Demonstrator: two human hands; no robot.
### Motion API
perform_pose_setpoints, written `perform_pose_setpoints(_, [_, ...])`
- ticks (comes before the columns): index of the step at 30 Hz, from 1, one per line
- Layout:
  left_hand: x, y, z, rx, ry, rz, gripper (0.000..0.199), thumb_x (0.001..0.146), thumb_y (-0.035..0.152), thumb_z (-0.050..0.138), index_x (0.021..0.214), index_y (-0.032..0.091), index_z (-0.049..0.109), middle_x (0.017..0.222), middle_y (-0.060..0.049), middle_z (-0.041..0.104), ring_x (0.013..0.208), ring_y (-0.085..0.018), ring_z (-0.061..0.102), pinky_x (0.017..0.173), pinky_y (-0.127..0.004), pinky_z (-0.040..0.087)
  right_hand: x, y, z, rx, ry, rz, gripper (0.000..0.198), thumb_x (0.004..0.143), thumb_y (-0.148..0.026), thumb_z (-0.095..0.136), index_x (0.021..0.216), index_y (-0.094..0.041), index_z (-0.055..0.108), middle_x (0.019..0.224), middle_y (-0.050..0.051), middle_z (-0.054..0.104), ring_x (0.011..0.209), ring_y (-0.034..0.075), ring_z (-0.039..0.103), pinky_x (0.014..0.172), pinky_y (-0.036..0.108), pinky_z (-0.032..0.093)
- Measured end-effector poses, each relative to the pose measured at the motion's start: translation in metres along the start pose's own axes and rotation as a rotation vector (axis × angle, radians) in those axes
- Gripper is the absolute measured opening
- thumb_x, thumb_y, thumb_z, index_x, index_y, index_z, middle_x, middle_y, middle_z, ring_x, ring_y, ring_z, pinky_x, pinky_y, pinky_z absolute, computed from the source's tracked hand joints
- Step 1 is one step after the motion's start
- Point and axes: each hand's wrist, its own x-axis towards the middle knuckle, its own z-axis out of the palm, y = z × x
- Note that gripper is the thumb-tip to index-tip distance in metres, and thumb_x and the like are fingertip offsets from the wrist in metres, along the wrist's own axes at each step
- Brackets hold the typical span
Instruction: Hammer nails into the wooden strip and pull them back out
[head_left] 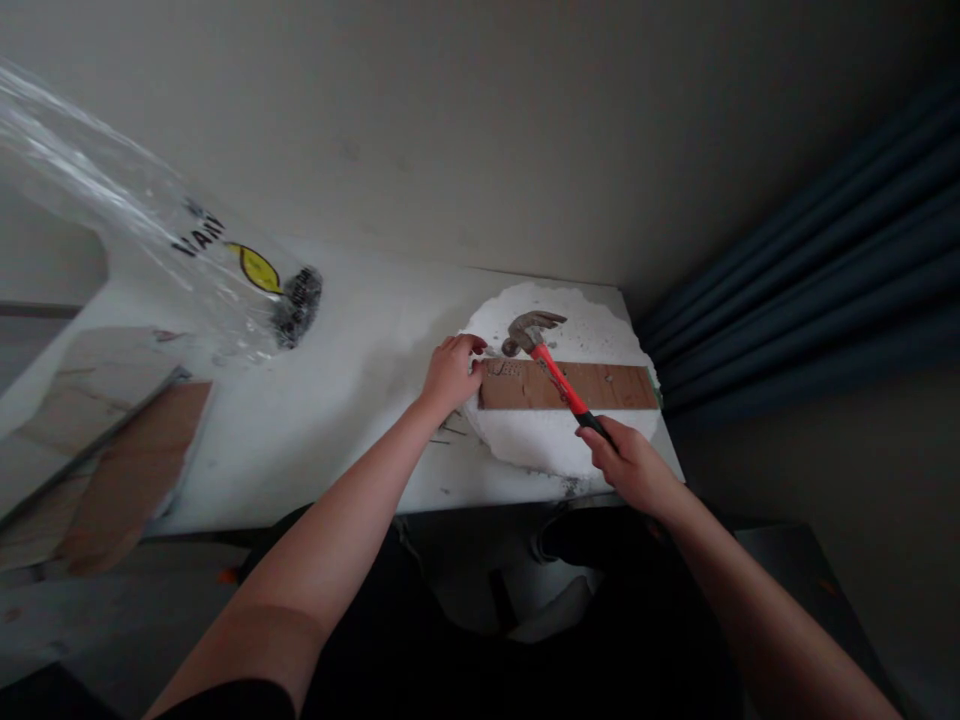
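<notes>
A claw hammer (559, 375) with a red and black handle is in my right hand (630, 460), my fingers wrapped round the grip. Its metal head hovers over or rests near the upper edge of a brown wooden board (585, 388); which of the two I cannot tell. The board lies flat across a rough-edged white round sheet (540, 440). At the board's left end is my left hand (452, 376), its fingers curled and thumb close to the forefinger. Anything pinched there is too small to make out. Small dark marks dot the board's left end.
Thin nail-like pieces (450, 430) lie on the white table (352, 430) below my left hand. A clear plastic wrap roll (225, 260) stands at the left, near brown board pieces (139, 470). Blue curtains (825, 240) hang at the right, beside the wall.
</notes>
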Motion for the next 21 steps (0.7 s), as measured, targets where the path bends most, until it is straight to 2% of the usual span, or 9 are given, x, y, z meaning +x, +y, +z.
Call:
perform_pose_setpoints(4, [0.000, -0.002, -0.001, -0.008, 0.016, -0.021, 0.032, 0.076, 0.010, 0.054, 0.105, 0.018, 0.064, 0.100, -0.009, 0.072, 0.099, -0.027, 0.064, 0.092, -0.043, 0.048, -0.006, -0.008, -0.002, -0.007, 0.060, -0.015, 0.036, 0.100, -0.053, 0.043, 0.091, -0.021, 0.054, 0.064, -0.004, 0.047, 0.055, 0.012, 0.042, 0.052, 0.026, 0.031])
perform_pose_setpoints(8, [0.000, -0.006, -0.002, -0.046, 0.042, -0.070, 0.035, 0.074, 0.006, 0.054, 0.105, 0.020, 0.063, 0.097, -0.007, 0.072, 0.096, -0.026, 0.064, 0.092, -0.042, 0.049, -0.008, -0.009, 0.010, -0.065, 0.027, -0.022, 0.034, 0.099, -0.050, 0.046, 0.083, -0.021, 0.052, 0.065, -0.002, 0.049, 0.060, 0.013, 0.044, 0.055, 0.027, 0.032])
perform_pose_setpoints(12, [0.000, -0.007, -0.003, -0.077, 0.047, -0.045, 0.035, 0.075, 0.005, 0.052, 0.104, 0.020, 0.064, 0.094, -0.006, 0.070, 0.091, -0.023, 0.064, 0.092, -0.039, 0.049, -0.013, -0.012, 0.009, 0.074, 0.098, 0.001, 0.037, 0.101, -0.054, 0.044, 0.094, -0.020, 0.055, 0.064, -0.004, 0.046, 0.055, 0.011, 0.042, 0.052, 0.026, 0.032])
perform_pose_setpoints(16, [-0.001, -0.002, 0.002, -0.136, -0.065, 0.074, 0.017, 0.082, 0.020, 0.061, 0.098, 0.020, 0.067, 0.094, -0.005, 0.068, 0.089, -0.021, 0.063, 0.090, -0.037, 0.050, -0.017, -0.017, -0.001, 0.221, 0.088, 0.013, 0.037, 0.100, -0.057, 0.046, 0.098, -0.021, 0.054, 0.062, -0.007, 0.042, 0.049, 0.009, 0.037, 0.048, 0.024, 0.031])
perform_pose_setpoints(18, [-0.001, 0.001, 0.006, -0.146, -0.138, 0.132, 0.016, 0.084, 0.032, 0.065, 0.095, 0.021, 0.069, 0.093, -0.005, 0.067, 0.089, -0.021, 0.063, 0.088, -0.036, 0.051, -0.016, -0.014, -0.001, 0.226, 0.070, 0.036, 0.039, 0.099, -0.058, 0.046, 0.096, -0.020, 0.054, 0.061, -0.007, 0.043, 0.047, 0.009, 0.037, 0.047, 0.024, 0.031])
perform_pose_setpoints(21, [-0.002, 0.003, 0.012, -0.111, -0.147, 0.147, 0.018, 0.088, 0.036, 0.063, 0.091, 0.020, 0.070, 0.091, -0.007, 0.067, 0.092, -0.023, 0.063, 0.089, -0.038, 0.050, -0.015, -0.006, 0.004, 0.192, 0.050, 0.071, 0.042, 0.099, -0.061, 0.045, 0.099, -0.019, 0.055, 0.061, -0.007, 0.044, 0.046, 0.009, 0.037, 0.045, 0.024, 0.031])
